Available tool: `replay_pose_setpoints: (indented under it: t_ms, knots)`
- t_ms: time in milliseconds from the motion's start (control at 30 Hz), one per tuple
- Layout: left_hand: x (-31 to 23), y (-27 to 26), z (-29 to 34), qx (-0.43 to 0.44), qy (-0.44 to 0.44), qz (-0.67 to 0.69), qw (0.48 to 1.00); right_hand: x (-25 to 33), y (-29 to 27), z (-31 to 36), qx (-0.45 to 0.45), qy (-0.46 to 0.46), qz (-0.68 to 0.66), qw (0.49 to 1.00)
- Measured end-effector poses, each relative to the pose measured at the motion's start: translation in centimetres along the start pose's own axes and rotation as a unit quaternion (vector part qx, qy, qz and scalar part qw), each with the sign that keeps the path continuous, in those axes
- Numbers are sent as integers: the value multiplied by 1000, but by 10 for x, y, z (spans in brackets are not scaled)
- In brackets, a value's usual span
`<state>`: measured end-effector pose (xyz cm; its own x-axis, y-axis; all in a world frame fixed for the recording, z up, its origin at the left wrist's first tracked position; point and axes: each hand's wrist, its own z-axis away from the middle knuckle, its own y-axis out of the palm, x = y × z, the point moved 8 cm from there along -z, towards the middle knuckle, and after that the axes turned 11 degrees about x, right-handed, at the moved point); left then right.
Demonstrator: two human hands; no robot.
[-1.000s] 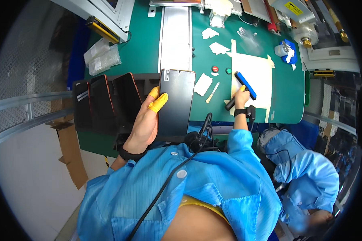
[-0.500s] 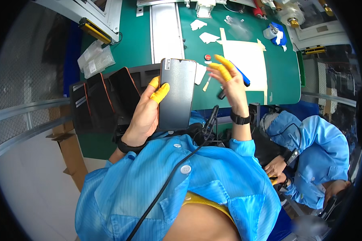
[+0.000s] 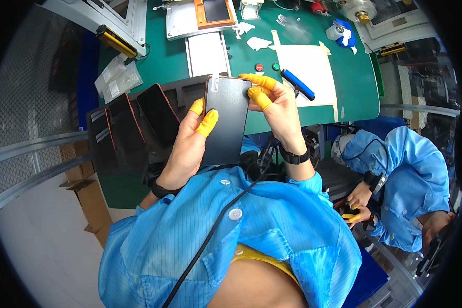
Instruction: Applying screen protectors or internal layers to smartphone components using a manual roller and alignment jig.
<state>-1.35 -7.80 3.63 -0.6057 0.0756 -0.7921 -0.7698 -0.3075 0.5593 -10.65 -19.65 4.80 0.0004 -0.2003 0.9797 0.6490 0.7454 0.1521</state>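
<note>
A dark-screened smartphone [image 3: 226, 120] is upright in front of my chest, with a small pale label at its upper left corner. My left hand [image 3: 189, 141] grips its left edge, with the thumb over the front. My right hand [image 3: 273, 102] closes on its upper right corner between thumb and fingers. Yellow finger cots cover the thumb and at least one fingertip of each hand. Behind the phone and to its left lies a black foam tray [image 3: 102, 146], where several dark phones [image 3: 158, 107] with orange edges stand in slots.
A white slide plate [image 3: 175, 30] bearing an orange fixture [image 3: 215, 23] with a phone in it is at the far side of the green table [image 3: 262, 117]. A blue roller [image 3: 297, 84] rests by a white sheet [image 3: 310, 64]. Plastic bags [image 3: 119, 79] lie left. A co-worker [image 3: 408, 179] sits right.
My right hand has moved left and closed on the phone's upper right corner. The white slide plate with the orange fixture has come toward me into view. A green button now shows.
</note>
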Motion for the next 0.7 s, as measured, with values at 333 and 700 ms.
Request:
replay_pose_setpoints:
  t_ms: [333, 700]
  knots:
    - [12, -4, 6, 24, -31, -29, 999, -13, -2, 12, -16, 28, -16, 999]
    - [1, 6, 11, 21, -18, 22, 999, -12, -7, 22, 7, 25, -134, 991]
